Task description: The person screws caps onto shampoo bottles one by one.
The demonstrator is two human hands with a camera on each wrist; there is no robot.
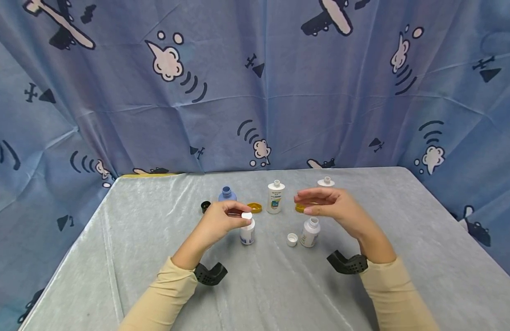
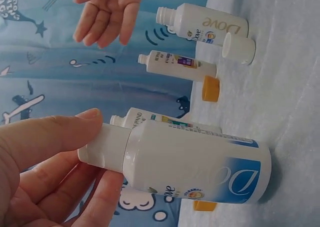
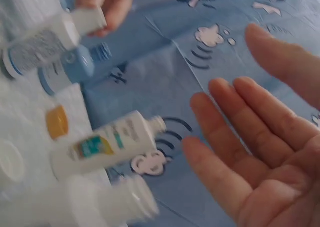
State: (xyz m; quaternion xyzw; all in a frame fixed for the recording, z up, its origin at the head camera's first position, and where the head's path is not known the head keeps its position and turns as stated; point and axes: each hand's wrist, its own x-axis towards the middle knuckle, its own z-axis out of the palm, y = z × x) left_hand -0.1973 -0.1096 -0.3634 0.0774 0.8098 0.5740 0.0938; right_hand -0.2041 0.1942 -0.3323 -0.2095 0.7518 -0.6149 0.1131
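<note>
A person in cream sleeves (image 1: pixel 387 287) works with bare hands at a worktop (image 1: pixel 255 285) draped in pale grey cloth, and the capped bottle (image 1: pixel 247 233), white with a blue patch reading "Dove", stands upright near the middle of it. The left hand (image 1: pixel 217 223) reaches over from this bottle's left; its thumb and fingers pinch the white cap (image 1: pixel 247 215) seated on the neck. The right hand (image 1: pixel 327 207) is raised in the air to the capped bottle's right, palm showing, fingers extended and slightly parted, thumb held well away, touching nothing. To the right of the capped bottle stands an open white bottle (image 1: pixel 310 233) with "Dove" in gold letters, and between the two, just beside the open one, lies a loose white cap (image 1: pixel 292 239). Behind the capped bottle and to its left are an uncapped blue bottle (image 1: pixel 227 193), partly hidden by the left hand, and a black cap (image 1: pixel 205 206) farther left. Just behind it and slightly right lies an orange cap (image 1: pixel 255 208), with an uncapped slim white bottle (image 1: pixel 274 200) beyond; farther right are a second orange cap (image 1: pixel 299 208) and a second slim bottle (image 1: pixel 326 181), also uncapped, both partly hidden by the right hand. Behind everything hangs a blue curtain (image 1: pixel 221 133) printed with planes and puffs of cloud.
</note>
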